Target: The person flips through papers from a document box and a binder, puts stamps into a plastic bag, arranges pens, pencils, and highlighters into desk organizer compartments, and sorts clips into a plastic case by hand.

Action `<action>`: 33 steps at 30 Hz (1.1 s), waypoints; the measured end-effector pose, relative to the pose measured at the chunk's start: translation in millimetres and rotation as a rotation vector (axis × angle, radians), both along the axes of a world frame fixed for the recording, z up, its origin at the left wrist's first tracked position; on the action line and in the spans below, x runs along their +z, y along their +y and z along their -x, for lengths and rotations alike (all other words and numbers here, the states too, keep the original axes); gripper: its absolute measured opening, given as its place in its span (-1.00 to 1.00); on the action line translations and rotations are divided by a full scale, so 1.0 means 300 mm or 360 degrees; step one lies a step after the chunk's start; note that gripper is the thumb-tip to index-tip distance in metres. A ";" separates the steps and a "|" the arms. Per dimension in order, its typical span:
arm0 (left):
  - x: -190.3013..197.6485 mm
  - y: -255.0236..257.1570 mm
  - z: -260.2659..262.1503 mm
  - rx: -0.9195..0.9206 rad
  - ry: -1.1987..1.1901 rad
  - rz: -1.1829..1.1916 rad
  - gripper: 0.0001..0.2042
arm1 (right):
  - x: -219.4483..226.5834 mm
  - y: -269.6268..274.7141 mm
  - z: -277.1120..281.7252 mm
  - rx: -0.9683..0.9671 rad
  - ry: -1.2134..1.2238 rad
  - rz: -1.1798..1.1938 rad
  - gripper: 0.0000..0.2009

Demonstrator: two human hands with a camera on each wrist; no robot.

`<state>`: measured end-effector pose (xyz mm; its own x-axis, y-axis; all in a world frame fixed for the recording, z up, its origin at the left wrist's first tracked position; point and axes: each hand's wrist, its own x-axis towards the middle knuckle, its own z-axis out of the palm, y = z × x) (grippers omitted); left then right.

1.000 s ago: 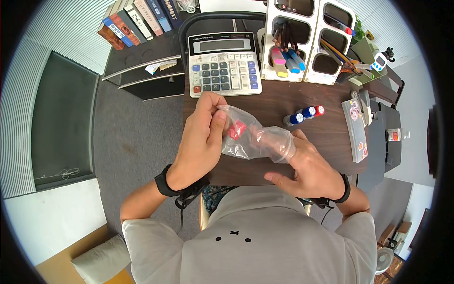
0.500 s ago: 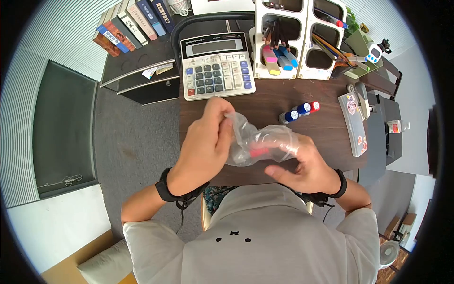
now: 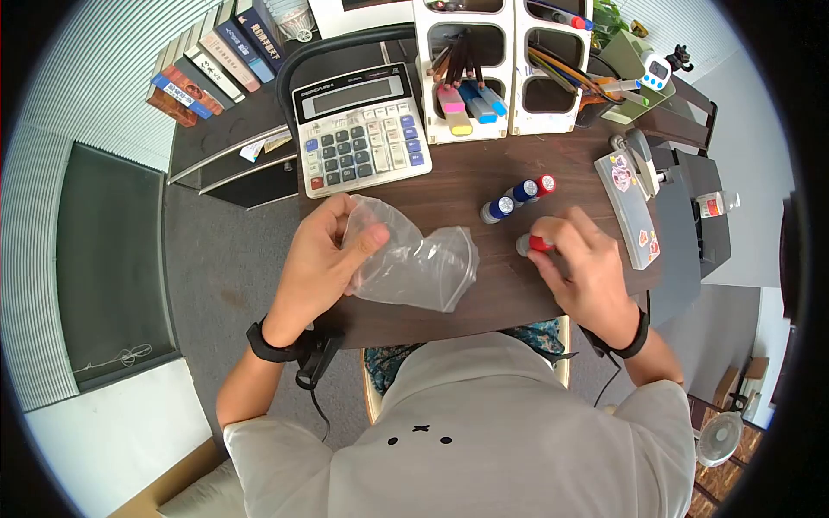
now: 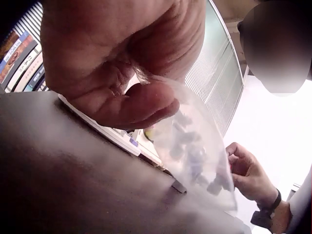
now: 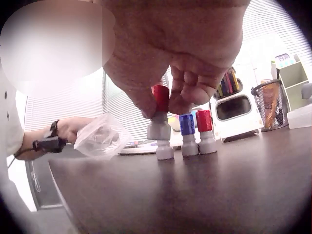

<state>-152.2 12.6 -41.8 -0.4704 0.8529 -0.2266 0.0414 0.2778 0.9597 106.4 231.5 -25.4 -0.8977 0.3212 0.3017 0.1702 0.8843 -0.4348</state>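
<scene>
A clear plastic bag (image 3: 419,272) hangs over the front of the dark desk, pinched at its edge between the thumb and fingers of my left hand (image 3: 313,263). To the right, my right hand (image 3: 591,268) pinches a small bottle (image 5: 159,127) by its red cap (image 3: 541,243), the pale body hanging upright close over the desk. Just beyond it three similar bottles stand in a row: a nearer blue-capped one (image 3: 497,210), another blue-capped one (image 3: 522,192) and a red-capped one (image 3: 546,184). In the right wrist view, the held bottle partly hides one of them.
Behind the bag lies a large calculator (image 3: 360,142). A white organizer (image 3: 509,121) with highlighters and pencils stands at the back, beside a mesh pen cup (image 5: 269,105). A stickered case (image 3: 630,207) lies along the right edge. Books (image 3: 220,65) stand at the far left.
My right hand has come out of the bag with the red-capped bottle and moved right, near the standing bottles. My left hand has shifted left, still holding the bag.
</scene>
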 end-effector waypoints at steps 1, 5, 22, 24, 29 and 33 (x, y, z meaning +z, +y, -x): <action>-0.002 0.004 0.002 -0.0090 -0.0021 0.0040 -0.65 | -0.005 0.002 0.011 -0.0003 0.0005 0.0001 -0.68; -0.051 0.017 0.001 -0.0082 -0.0099 -0.0119 -0.66 | -0.028 -0.001 0.035 0.0059 -0.0097 -0.0366 -0.73; 0.025 -0.052 -0.048 -0.0196 0.0029 -0.0506 -0.63 | 0.078 -0.042 0.077 0.0181 0.0318 0.1146 -0.97; 0.029 -0.057 -0.048 -0.0225 0.0126 -0.0534 -0.64 | 0.073 -0.035 0.071 0.0154 0.0273 0.1169 -0.97; 0.086 0.015 -0.082 0.0097 0.0334 -0.0730 -0.68 | 0.122 -0.044 0.094 0.0228 0.0152 0.0979 -0.95; 0.067 -0.003 -0.042 -0.0226 0.0207 -0.0362 -0.71 | 0.111 -0.020 0.114 0.0269 0.0340 0.0816 -0.93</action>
<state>-139.6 11.7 -21.7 -0.3555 0.9341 0.0323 0.1914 0.0390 0.9807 72.2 225.4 8.0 -0.8856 0.3315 0.3252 -0.0935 0.5586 -0.8241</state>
